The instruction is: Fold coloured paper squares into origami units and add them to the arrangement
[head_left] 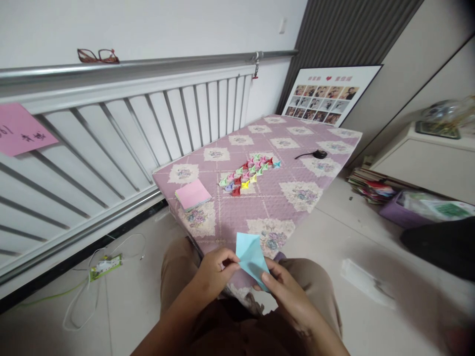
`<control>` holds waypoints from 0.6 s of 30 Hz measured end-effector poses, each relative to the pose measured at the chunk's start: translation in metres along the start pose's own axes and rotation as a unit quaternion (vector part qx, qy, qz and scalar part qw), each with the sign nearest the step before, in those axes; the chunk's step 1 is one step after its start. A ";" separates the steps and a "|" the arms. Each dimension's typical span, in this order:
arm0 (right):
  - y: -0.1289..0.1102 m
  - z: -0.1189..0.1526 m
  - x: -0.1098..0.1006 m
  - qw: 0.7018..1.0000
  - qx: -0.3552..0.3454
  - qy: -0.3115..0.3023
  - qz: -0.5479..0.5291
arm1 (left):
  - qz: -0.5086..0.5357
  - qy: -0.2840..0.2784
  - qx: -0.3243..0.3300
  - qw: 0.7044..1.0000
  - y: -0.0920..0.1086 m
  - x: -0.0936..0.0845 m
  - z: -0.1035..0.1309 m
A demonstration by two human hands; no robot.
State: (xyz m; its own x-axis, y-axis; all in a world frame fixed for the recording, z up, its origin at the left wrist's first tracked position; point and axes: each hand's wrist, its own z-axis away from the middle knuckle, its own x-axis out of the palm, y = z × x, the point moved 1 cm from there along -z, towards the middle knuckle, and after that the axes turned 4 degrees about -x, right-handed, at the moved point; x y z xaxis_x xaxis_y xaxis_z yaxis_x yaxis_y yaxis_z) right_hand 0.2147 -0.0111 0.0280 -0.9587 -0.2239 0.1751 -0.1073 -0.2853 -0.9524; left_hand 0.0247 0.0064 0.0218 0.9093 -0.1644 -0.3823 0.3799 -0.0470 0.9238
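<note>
A light blue sheet of paper (251,254) with creases across it is held over the near edge of the table, above my lap. My left hand (218,267) pinches its left edge between thumb and fingertips. On the lower right corner my right hand (278,283) grips it, thumb on top and fingers behind. Beyond the paper, several small folded paper figures (245,185) in red, pink, green, yellow and blue stand in rows on the table. A stack of square paper (193,195), pink on top, lies to their left.
The table has a purple floral cloth (256,210). A black object with a thin stem (319,154) lies at its right, and a photo board (322,94) leans at the back. Left are a white radiator (148,123), glasses (98,56) on a pipe and a power strip (106,267) on the floor.
</note>
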 end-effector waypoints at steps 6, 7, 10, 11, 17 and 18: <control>-0.005 0.004 0.004 0.999 -0.016 -0.048 0.003 | 0.124 0.035 -0.092 0.987 -0.012 0.002 0.001; -0.005 0.003 0.006 0.999 -0.032 -0.034 0.020 | 0.141 0.034 -0.095 0.985 -0.015 0.003 0.001; -0.003 -0.003 0.013 0.990 -0.093 0.024 0.100 | 0.187 0.021 -0.108 0.976 -0.020 0.009 0.001; -0.001 -0.005 0.014 0.986 -0.107 0.040 0.124 | 0.202 0.016 -0.110 0.973 -0.020 0.011 0.002; 0.005 -0.007 0.014 0.958 -0.180 0.063 0.216 | 0.224 0.002 -0.105 0.969 -0.017 0.018 0.004; 0.006 -0.007 0.014 0.954 -0.183 0.065 0.229 | 0.219 0.002 -0.110 0.970 -0.018 0.018 0.005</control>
State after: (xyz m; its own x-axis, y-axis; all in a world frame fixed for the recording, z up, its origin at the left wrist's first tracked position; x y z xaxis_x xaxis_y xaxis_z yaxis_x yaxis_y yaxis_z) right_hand 0.1987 -0.0095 0.0233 -0.9492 -0.1231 -0.2897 0.2683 0.1647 -0.9491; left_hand 0.0338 -0.0004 -0.0020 0.9922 -0.1168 0.0446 -0.0158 0.2370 0.9714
